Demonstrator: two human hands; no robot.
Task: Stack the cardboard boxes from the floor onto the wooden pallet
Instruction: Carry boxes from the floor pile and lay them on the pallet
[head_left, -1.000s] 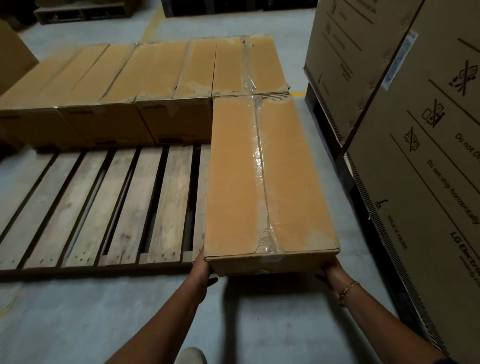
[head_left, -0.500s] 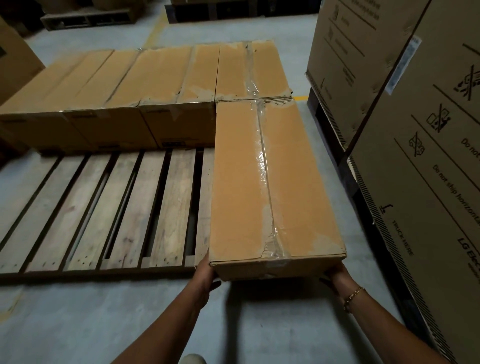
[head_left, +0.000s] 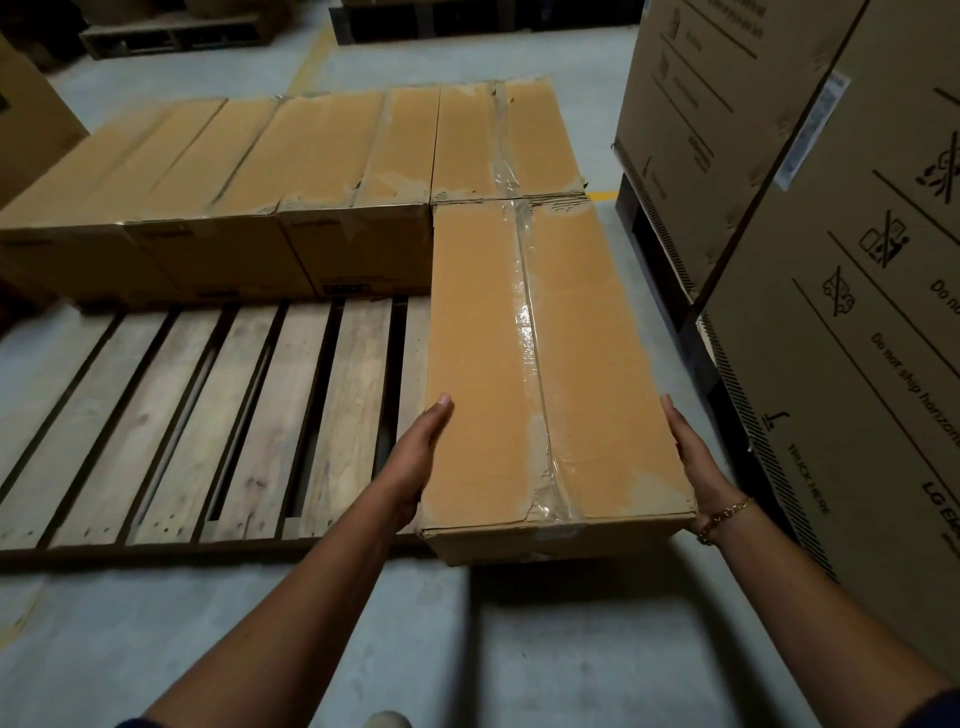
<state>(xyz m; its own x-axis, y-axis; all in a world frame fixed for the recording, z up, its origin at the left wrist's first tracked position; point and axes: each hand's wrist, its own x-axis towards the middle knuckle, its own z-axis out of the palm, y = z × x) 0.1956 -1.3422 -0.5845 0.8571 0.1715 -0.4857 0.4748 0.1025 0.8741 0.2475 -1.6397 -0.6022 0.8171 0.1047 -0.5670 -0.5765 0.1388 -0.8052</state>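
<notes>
Big picture first: the tall printed appliance cartons (head_left: 831, 260) wall off the right side, leaving a narrow lane of concrete floor (head_left: 467, 649) beside the wooden pallet (head_left: 234, 415). Across the pallet's far end sits a row of long cardboard boxes (head_left: 234, 171), packed side by side so the slats in front stay free for more. Now the box in play, the long taped box (head_left: 519, 364), lies lengthwise on the pallet's right edge, its far end butted against the row, its near end poking out just past the pallet's front board and its right side hanging over the edge. That overhang looks like the reason for the grip: the left hand (head_left: 421, 457) lies flat, fingers together, pressed against the left wall near the near corner, and the right hand (head_left: 693, 457) mirrors it on the right wall, palm in, fingers straight. Nothing pinched, the box is squeezed between two open palms, a hold that suits nudging and squaring rather than lifting. A gold bracelet (head_left: 724, 514) shows at the right wrist. My read: a final alignment before letting go
</notes>
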